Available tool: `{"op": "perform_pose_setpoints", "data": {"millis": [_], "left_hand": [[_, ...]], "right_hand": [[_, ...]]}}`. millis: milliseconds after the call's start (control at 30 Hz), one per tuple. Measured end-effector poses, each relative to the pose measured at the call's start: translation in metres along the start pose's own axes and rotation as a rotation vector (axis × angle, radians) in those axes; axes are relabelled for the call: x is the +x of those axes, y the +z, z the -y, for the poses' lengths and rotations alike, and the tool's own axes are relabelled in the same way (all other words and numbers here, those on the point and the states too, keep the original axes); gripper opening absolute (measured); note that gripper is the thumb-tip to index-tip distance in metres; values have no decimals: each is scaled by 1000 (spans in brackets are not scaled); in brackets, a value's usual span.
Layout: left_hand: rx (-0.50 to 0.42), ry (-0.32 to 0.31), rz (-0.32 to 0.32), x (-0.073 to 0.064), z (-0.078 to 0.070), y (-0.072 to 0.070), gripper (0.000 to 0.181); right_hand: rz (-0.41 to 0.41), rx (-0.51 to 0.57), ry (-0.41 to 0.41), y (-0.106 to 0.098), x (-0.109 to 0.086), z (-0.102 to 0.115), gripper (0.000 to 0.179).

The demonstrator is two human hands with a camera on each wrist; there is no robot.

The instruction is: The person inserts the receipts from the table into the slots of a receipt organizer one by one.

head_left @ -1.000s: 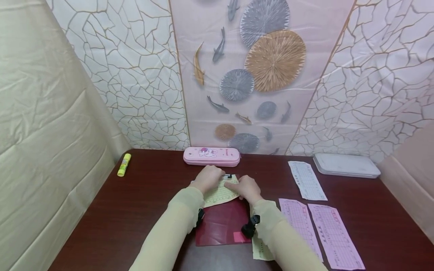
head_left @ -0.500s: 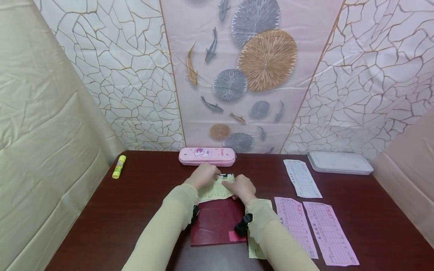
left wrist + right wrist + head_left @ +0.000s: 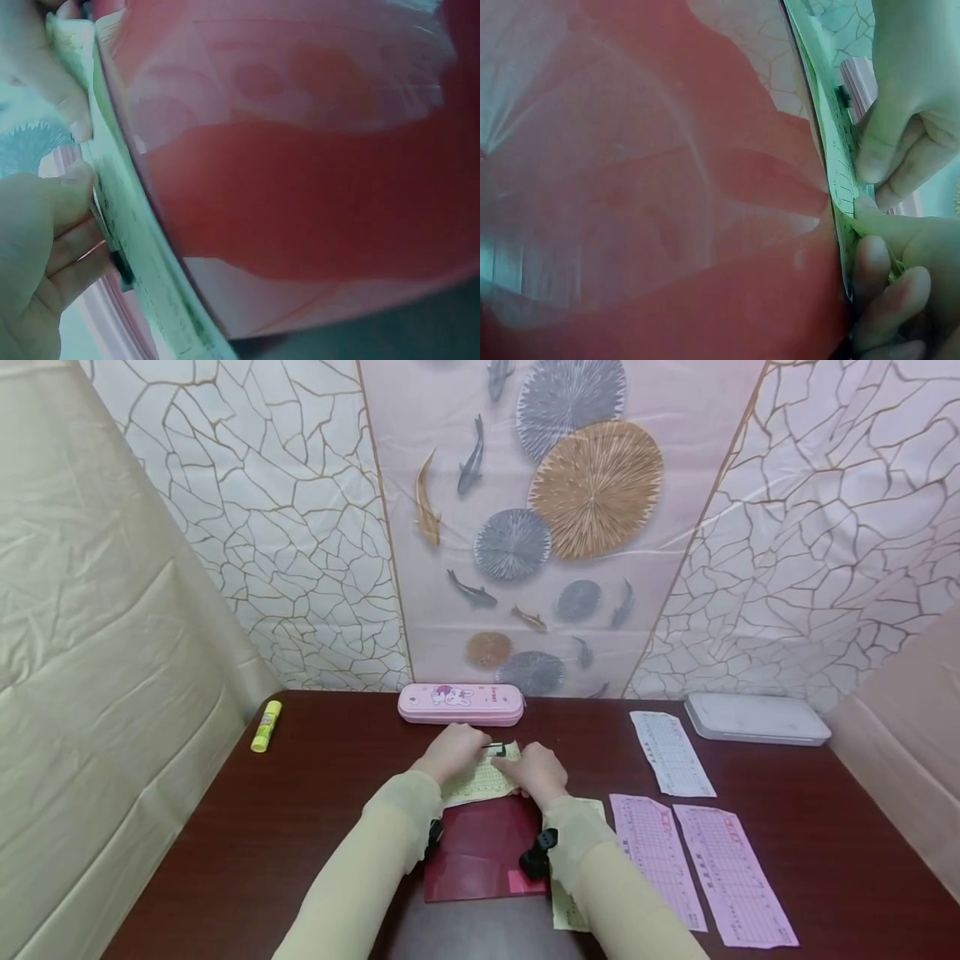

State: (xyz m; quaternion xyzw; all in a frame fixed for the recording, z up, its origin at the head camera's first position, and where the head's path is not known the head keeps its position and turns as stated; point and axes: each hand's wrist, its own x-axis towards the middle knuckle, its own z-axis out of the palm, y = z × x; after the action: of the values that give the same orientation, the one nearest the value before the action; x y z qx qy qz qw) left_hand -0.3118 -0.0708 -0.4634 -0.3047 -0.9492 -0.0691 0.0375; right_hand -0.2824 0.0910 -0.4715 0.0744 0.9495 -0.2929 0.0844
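A red folder (image 3: pixel 483 852) lies in front of the person. Across its far end is a yellow printed slip of paper (image 3: pixel 478 785). Beside that slip runs a thin bar with a black tip (image 3: pixel 121 270), which looks like the lever of a metal clip. My left hand (image 3: pixel 453 752) pinches this bar between thumb and fingers. The right hand (image 3: pixel 542 772) grips the slip's right end, its thumb on top and fingers beneath, as the right wrist view shows. The hands partly hide the slip's two ends.
A pink pencil case (image 3: pixel 461 705) stands behind the hands. Another yellow slip (image 3: pixel 567 910) lies partly under the right forearm. Two pink slips (image 3: pixel 660 860) and a white slip (image 3: pixel 673 753) lie to the right, near a white case (image 3: pixel 757 718). A glue stick (image 3: pixel 266 727) is far left.
The yellow slip's near edge has shifted slightly away from the person, baring a little more of the folder. Both hands keep their holds. The head view has swung slightly.
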Motion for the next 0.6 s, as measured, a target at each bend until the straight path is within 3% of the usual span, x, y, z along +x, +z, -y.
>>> {"op": "perform_pose_setpoints", "data": {"millis": [167,300,467,600], "left_hand": [[17,6,-17,-1,1,3,8],[-14,3,-25,0,3,4,10],[-108,-51,-5,-1,8,4,25],[-155,-92,13,-2,13,3,29]], "right_hand": [[23,24,-15,-1,0,-1,48],[45,135,-35,-4,-1,-6,46],[105,316,-44,-9,-4,-9,37],[117,309,-84,-14,-5,-9,32]]}}
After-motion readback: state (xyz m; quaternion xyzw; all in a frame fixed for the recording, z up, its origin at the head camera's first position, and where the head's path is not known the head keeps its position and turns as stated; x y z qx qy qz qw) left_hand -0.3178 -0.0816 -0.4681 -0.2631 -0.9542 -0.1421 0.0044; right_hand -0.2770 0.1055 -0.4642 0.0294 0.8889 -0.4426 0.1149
